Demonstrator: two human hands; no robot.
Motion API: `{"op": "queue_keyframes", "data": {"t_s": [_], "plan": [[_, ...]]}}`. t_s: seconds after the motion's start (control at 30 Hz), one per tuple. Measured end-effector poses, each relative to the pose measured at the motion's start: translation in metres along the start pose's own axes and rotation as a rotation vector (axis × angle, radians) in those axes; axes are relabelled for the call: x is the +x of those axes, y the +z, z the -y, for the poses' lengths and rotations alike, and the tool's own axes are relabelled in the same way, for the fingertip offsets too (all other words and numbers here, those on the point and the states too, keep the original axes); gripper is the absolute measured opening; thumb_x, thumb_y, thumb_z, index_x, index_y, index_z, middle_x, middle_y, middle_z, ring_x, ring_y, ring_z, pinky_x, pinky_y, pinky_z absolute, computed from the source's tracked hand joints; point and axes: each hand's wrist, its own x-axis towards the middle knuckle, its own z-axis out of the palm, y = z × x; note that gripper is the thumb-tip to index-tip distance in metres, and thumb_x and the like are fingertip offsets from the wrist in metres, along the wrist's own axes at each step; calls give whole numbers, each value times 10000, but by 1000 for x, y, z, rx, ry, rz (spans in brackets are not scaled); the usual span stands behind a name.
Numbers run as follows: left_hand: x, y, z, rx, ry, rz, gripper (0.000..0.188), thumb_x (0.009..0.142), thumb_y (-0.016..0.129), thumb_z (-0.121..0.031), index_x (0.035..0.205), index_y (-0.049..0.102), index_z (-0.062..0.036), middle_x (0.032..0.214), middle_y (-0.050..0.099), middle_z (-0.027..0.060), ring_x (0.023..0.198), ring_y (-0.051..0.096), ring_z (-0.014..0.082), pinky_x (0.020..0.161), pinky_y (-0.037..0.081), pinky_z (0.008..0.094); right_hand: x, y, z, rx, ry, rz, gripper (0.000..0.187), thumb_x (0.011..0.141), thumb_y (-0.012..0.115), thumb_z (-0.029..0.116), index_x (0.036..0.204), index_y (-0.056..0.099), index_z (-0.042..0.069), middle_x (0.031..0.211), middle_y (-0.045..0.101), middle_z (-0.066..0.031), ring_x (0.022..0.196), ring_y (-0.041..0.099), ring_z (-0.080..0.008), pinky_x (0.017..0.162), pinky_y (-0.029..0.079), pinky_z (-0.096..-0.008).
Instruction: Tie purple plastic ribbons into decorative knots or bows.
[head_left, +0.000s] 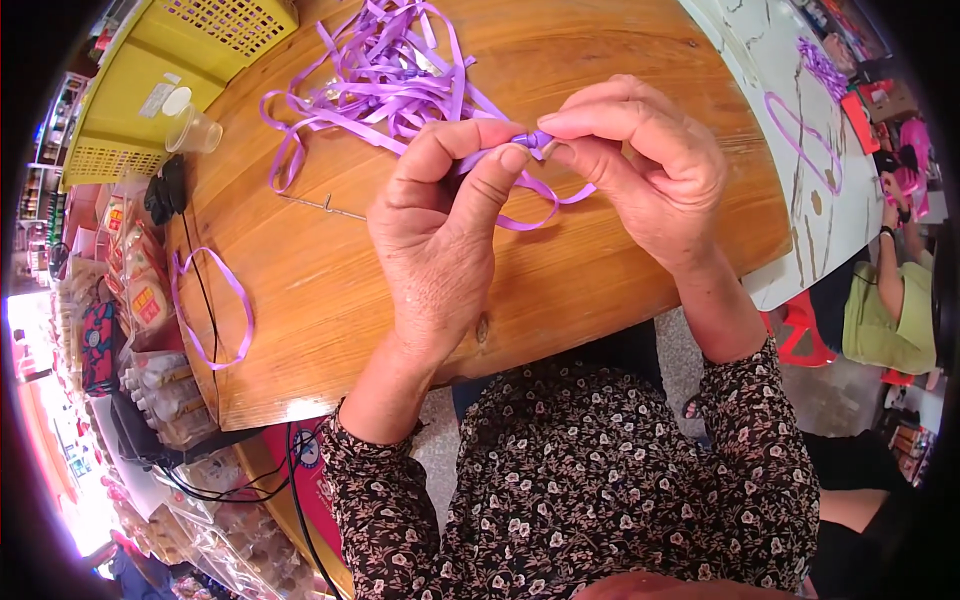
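Between my two hands, above the wooden table, is a purple ribbon (541,192) with a small bunched knot (532,141) in it. Thumb and forefinger of my left hand (445,225) pinch the ribbon at the knot's left side. My right hand (650,160) pinches it at the right side, fingertips nearly touching the left ones. A loop of the ribbon hangs below the knot. Just beyond my hands lies a tangled heap of purple ribbons (400,85). A thin twisted metal wire tool (325,206) rests on the table, its right end hidden behind my left hand.
A yellow crate (130,90) and a clear plastic cup (195,133) stand at the far left. One ribbon loop (247,310) lies by a black cable (203,270). Right, a marble-patterned table (790,240) bears more ribbon (822,68); a person in green (890,310) sits beyond.
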Motion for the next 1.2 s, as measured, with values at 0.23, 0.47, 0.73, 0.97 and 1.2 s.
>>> {"op": "queue_keyframes", "data": {"t_s": [0.23,0.47,0.73,0.97,1.2], "plan": [[-1,2,-2,-22,-44,-12,96,859,609,-18,951,610,11,868,623,22,747,583,63,634,502,185,-2,1,2,-126,-18,-1,169,734,663,-83,884,660,-6,828,616,-83,695,604,-125,575,491,-205],[-3,2,0,-4,39,10,65,850,611,12,914,603,15,857,614,21,754,576,69,666,479,185,-2,1,5,-200,-81,-21,160,718,688,-55,866,666,3,774,610,-82,665,591,-144,542,460,-223],[-2,-1,-1,316,202,27,73,796,633,80,836,605,26,799,591,41,724,556,72,634,459,190,-4,1,2,-239,-151,-10,170,700,696,-48,863,666,-9,759,600,-86,642,566,-161,524,429,-235],[-2,-1,1,273,220,42,88,785,639,85,835,604,21,786,584,45,706,547,79,615,453,186,-4,1,1,-223,-148,1,163,676,719,-16,823,656,19,751,613,-84,641,581,-186,538,454,-265],[-2,-1,3,384,370,61,118,756,663,83,824,603,8,746,570,54,658,539,103,566,439,204,-3,-2,8,-142,-97,64,152,704,696,-43,839,628,-39,747,595,-89,625,543,-148,523,407,-225]]}}
